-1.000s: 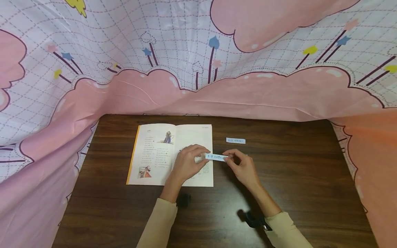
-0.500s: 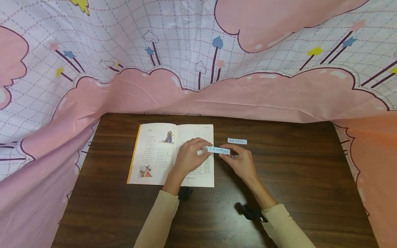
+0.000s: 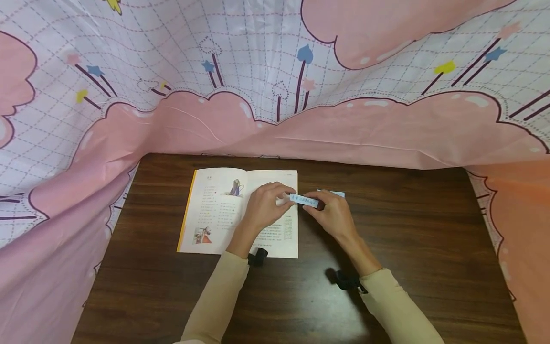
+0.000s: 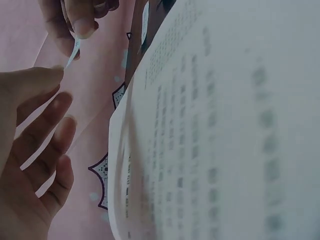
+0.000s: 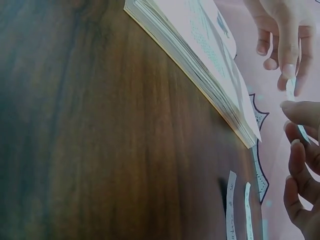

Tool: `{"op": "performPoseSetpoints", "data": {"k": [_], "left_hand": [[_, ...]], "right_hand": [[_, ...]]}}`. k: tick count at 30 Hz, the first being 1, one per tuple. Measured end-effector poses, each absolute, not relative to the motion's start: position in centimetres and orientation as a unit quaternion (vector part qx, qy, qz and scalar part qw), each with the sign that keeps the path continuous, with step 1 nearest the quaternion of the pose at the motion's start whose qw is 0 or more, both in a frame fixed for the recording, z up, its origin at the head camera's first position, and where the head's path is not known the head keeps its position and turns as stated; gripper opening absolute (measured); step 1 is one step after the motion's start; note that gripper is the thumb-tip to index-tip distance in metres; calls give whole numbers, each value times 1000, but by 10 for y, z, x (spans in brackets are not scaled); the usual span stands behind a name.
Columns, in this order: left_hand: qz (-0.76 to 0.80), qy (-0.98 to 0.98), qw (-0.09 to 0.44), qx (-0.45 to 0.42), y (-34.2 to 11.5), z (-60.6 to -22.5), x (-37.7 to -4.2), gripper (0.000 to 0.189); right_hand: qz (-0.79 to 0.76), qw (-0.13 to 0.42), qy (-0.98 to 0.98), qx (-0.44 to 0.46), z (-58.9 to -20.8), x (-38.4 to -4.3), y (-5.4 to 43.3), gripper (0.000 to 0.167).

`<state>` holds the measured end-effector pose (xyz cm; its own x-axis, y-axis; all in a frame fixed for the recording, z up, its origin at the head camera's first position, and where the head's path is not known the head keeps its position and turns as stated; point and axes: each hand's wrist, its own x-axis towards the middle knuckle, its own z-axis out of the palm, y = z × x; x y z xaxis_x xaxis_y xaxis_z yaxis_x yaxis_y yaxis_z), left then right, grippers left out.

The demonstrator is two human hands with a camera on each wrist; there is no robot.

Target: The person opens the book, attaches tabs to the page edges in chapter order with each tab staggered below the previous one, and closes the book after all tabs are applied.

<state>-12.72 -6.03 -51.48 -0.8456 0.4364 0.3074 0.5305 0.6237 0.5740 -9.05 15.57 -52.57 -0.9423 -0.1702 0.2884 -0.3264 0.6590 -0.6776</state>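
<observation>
A narrow strip of light-blue paper (image 3: 304, 200) with handwriting on it is held up between both hands. My left hand (image 3: 265, 205) pinches its left end above the open book (image 3: 215, 205); my right hand (image 3: 337, 215) pinches its right end just beyond the book's right edge. Seen from the left wrist, the strip (image 4: 74, 54) bends slightly between the two sets of fingertips. Two more paper strips lie on the table in the right wrist view, a nearer strip (image 5: 230, 207) and a farther strip (image 5: 248, 212). In the head view my right hand covers part of them.
The book has printed pages, small colour drawings and a yellow edge on its left. Under it is a dark wooden table (image 3: 412, 239). A pink and white patterned cloth (image 3: 326, 134) hangs along the back and sides. Dark straps with small devices sit at both wrists.
Both hands have shifted a little farther away from me, carrying the held strip, which now slants more downward to the right. My right hand now overlaps the strip lying on the table.
</observation>
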Motion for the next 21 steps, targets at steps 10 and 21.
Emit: {"op": "performPoseSetpoints", "data": {"k": [10,21], "left_hand": [[-318,-908,47,-269,-65,-504,-140,24],[-301,-917,32,-262,-68,-506,-153,23]], "right_hand": [[397,109,-900,144,-525,-104,154,22],[401,85,-901,144,-522,-123,154,22]]}}
